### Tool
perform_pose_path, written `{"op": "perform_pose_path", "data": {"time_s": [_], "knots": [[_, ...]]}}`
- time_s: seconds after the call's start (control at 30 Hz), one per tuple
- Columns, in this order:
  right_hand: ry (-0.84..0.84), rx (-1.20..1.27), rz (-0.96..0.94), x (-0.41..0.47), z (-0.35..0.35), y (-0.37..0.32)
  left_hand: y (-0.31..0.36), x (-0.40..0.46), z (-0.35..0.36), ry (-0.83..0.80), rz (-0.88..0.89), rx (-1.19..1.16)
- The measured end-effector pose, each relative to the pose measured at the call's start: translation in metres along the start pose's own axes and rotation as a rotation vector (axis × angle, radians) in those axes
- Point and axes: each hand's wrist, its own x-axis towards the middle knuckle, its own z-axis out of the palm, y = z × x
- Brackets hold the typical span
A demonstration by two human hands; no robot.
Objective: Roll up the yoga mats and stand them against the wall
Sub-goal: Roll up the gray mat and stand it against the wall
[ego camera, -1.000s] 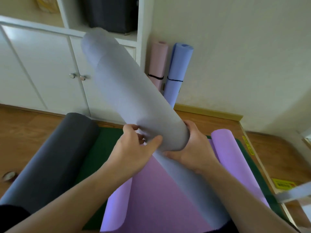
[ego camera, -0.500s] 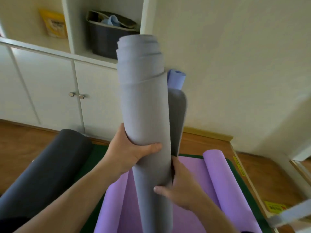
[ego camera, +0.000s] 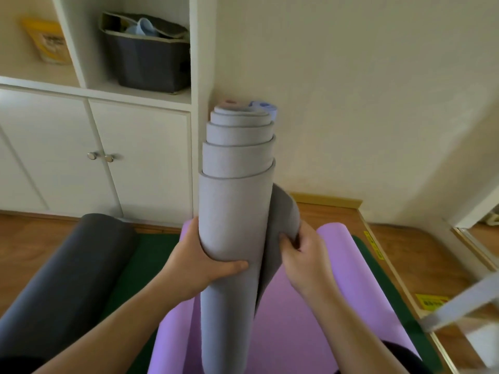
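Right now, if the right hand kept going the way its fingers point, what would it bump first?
The right hand points left, pinching the loose flap of the grey yoga mat. It would probably press straight into that upright roll, though depth is hard to judge.

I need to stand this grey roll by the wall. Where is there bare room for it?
The wall right of the pink and blue rolls, above the yellow baseboard, looks bare. The corner by the cabinet is taken. Floor left holds the dark roll; the purple mat lies below.
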Motion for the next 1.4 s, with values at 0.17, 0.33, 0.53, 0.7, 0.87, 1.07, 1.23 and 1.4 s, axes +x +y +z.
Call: {"op": "perform_pose_path", "data": {"time_s": [0.17, 0.33, 0.53, 0.7, 0.87, 1.07, 1.23, 1.4], "knots": [[-0.062, -0.044, -0.052, -0.010, 0.003, -0.003, -0.009, 0.001, 0.006, 0.036, -0.018, 0.053], [-0.228, 0.020, 0.041, -0.028, 0.018, -0.012, -0.018, -0.007, 0.022, 0.049, -0.033, 0.181], [-0.087, 0.000, 0.043, -0.027, 0.029, -0.009, -0.029, -0.014, 0.043, -0.095, -0.039, 0.295], [-0.047, 0.057, 0.048, -0.020, 0.019, -0.003, -0.002, -0.007, 0.017, -0.176, 0.026, 0.433], [-0.117, 0.044, 0.031, -0.021, 0.013, 0.000, 0.102, 0.021, -0.024, 0.272, 0.249, 0.106], [-0.132, 0.056, 0.025, -0.022, 0.013, 0.001, 0.204, 0.038, -0.003, 0.030, 0.359, 0.625], [-0.209, -0.002, 0.079, -0.016, 0.005, 0.010, 0.177, 0.052, 0.038, -0.114, 0.339, 1.145], [-0.417, -0.086, 0.135, 0.002, -0.020, 0.029, 0.162, 0.052, 0.048, -0.105, 0.392, 1.157]]}}
